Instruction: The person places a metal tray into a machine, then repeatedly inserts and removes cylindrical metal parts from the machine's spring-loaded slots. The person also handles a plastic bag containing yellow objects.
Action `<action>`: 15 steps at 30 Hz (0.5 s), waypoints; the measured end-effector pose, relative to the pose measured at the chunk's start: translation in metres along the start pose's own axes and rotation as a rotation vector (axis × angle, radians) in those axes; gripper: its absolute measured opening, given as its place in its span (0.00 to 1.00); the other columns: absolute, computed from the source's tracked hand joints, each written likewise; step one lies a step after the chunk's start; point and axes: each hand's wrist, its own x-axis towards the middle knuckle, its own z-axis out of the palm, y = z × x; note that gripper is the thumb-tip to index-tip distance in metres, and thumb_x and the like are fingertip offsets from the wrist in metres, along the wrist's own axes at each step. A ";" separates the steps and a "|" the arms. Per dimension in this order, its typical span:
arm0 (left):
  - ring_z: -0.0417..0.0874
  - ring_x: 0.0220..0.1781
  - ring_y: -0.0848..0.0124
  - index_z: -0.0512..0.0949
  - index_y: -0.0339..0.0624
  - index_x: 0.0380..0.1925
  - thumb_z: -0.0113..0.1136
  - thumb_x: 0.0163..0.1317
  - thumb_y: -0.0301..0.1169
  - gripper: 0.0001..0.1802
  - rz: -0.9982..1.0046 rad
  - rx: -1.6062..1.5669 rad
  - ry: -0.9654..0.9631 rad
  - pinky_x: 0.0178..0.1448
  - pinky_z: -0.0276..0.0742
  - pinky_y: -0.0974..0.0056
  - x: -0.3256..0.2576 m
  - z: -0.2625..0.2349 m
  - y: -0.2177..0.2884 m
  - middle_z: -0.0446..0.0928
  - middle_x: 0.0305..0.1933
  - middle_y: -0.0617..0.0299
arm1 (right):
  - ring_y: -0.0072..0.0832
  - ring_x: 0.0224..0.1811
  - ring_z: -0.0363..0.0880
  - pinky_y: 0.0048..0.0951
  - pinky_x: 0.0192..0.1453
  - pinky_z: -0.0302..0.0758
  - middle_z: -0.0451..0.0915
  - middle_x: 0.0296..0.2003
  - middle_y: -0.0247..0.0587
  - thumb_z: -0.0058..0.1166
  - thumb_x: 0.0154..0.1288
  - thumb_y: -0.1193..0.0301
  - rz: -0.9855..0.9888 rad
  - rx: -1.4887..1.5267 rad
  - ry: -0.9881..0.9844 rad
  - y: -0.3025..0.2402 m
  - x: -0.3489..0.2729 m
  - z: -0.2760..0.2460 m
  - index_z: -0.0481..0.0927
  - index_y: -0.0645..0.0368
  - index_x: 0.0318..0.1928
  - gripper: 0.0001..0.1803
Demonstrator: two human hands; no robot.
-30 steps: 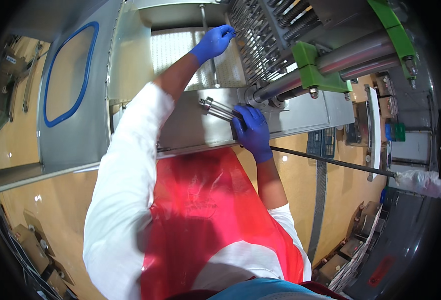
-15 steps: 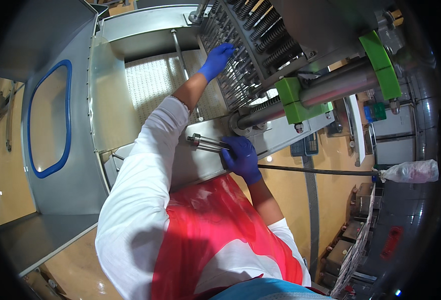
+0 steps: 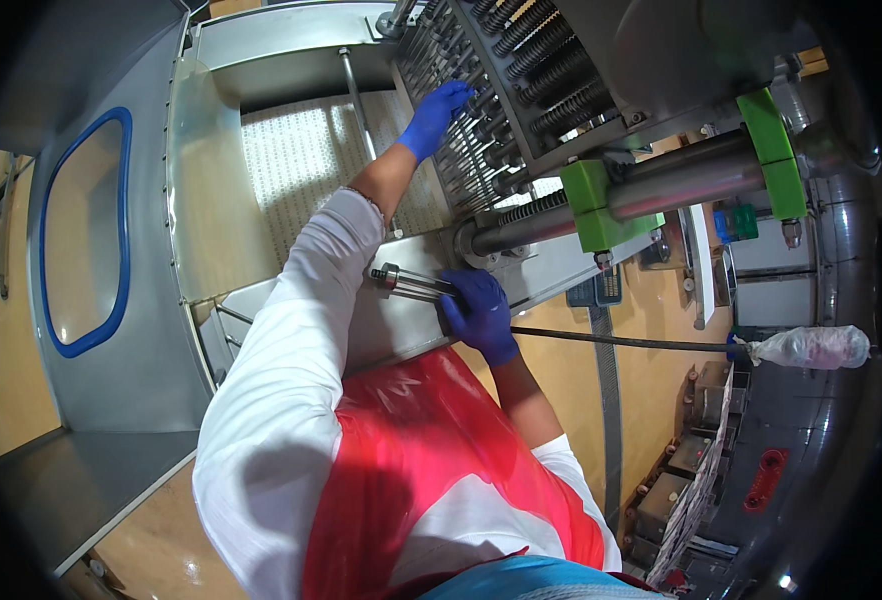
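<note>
In a blue glove, my left hand [image 3: 433,120] reaches up to a bank of upright metal needles [image 3: 473,165] on a machine. Its fingers are closed against one of the needle units at the bank's left side; the exact grip is partly hidden. Lower down, my right hand [image 3: 483,312], also gloved in blue, is wrapped around a bundle of thin metal needles [image 3: 416,284] with a round threaded head. The head points left, and the palm covers the other end. This hand is over the machine's steel front ledge [image 3: 366,325].
Below the needles lies a white textured conveyor bed [image 3: 296,165] with a metal rod [image 3: 356,100] across it. Coil springs [image 3: 551,60] and a thick shaft with green blocks [image 3: 591,205] stand at right. A dark bar [image 3: 611,341] ends in a plastic-wrapped handle [image 3: 816,347].
The view has shifted slightly. My left fingers have moved a little against the needle bank, while my right hand keeps hold of the needle bundle in nearly the same place.
</note>
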 end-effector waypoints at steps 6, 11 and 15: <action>0.76 0.58 0.70 0.78 0.34 0.55 0.60 0.66 0.36 0.21 0.177 0.405 -0.119 0.65 0.66 0.67 0.007 -0.020 0.019 0.81 0.53 0.57 | 0.42 0.43 0.79 0.41 0.51 0.75 0.82 0.41 0.42 0.62 0.57 0.67 0.016 -0.003 -0.011 0.002 -0.001 0.001 0.80 0.54 0.50 0.19; 0.78 0.50 0.72 0.80 0.34 0.50 0.58 0.67 0.35 0.18 0.297 0.318 0.029 0.59 0.68 0.69 -0.004 -0.005 0.007 0.82 0.48 0.59 | 0.42 0.43 0.79 0.42 0.52 0.75 0.81 0.41 0.42 0.63 0.57 0.67 0.017 -0.007 -0.011 0.000 0.001 -0.002 0.80 0.54 0.51 0.19; 0.70 0.34 0.81 0.82 0.43 0.40 0.56 0.64 0.34 0.10 0.002 -0.199 0.018 0.41 0.63 0.73 0.006 0.004 -0.007 0.79 0.34 0.69 | 0.43 0.44 0.79 0.42 0.53 0.75 0.82 0.41 0.43 0.63 0.57 0.67 0.023 -0.018 -0.019 -0.001 0.000 -0.002 0.80 0.53 0.51 0.19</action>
